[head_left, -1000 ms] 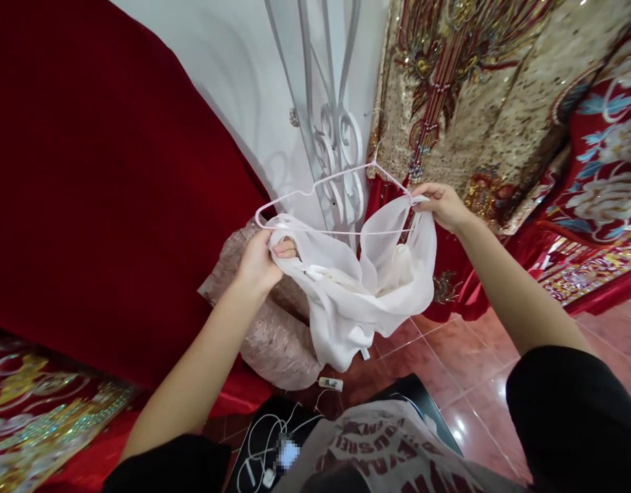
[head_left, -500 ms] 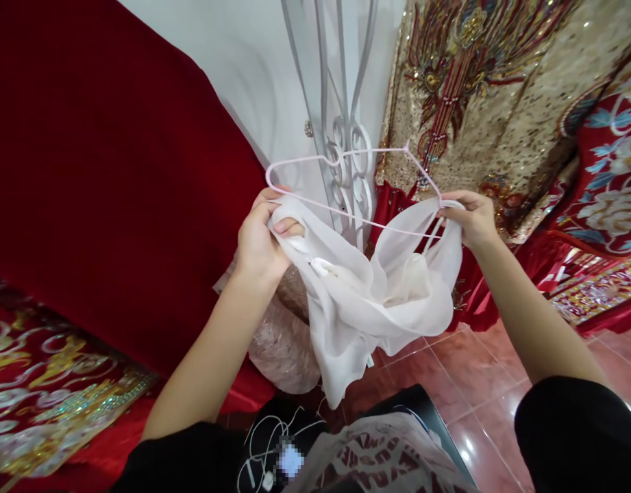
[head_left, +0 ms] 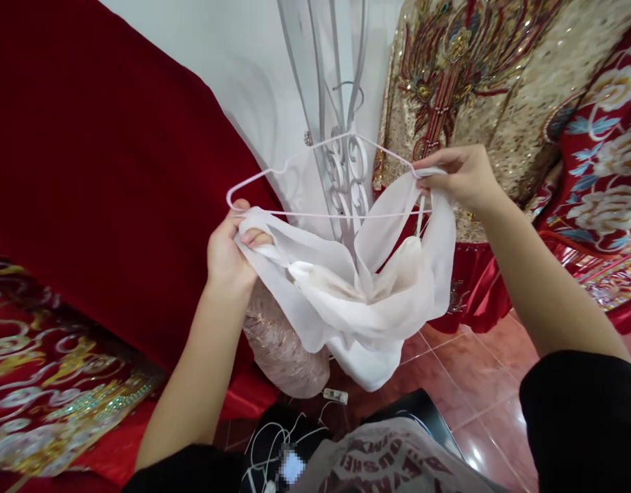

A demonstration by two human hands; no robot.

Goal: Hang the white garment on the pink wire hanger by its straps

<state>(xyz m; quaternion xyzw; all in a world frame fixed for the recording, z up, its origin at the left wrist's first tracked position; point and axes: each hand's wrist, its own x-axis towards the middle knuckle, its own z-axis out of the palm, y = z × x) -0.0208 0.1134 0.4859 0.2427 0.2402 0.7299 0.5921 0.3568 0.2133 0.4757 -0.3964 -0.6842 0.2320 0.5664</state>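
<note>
A sheer white garment (head_left: 315, 301) with thin straps hangs stretched between my two hands. My left hand (head_left: 230, 253) is closed on its left shoulder edge, with fingertips showing through the opening, right by the left end of a pale pink clothes hanger (head_left: 315, 215). Higher up on the other side, my right hand (head_left: 464, 178) pinches the right shoulder edge against the hanger's right arm. The hanger's dark hook points up, in front of the metal stand. Folds of cloth sag below the hanger's bottom bar.
A whitish scrolled metal stand (head_left: 340, 164) rises behind the hanger. Red velvet cloth (head_left: 114, 171) fills the left. Sequined gold clothing (head_left: 449, 82) and embroidered red clothing (head_left: 603, 150) hang at right. A pinkish shiny bundle (head_left: 287, 349) sits below, near white cables (head_left: 266, 438) and the tiled floor (head_left: 479, 390).
My left hand has moved left and slightly down, my right hand up and a little left. The garment is spread wider, and the hanger has swung so its hook shows upright.
</note>
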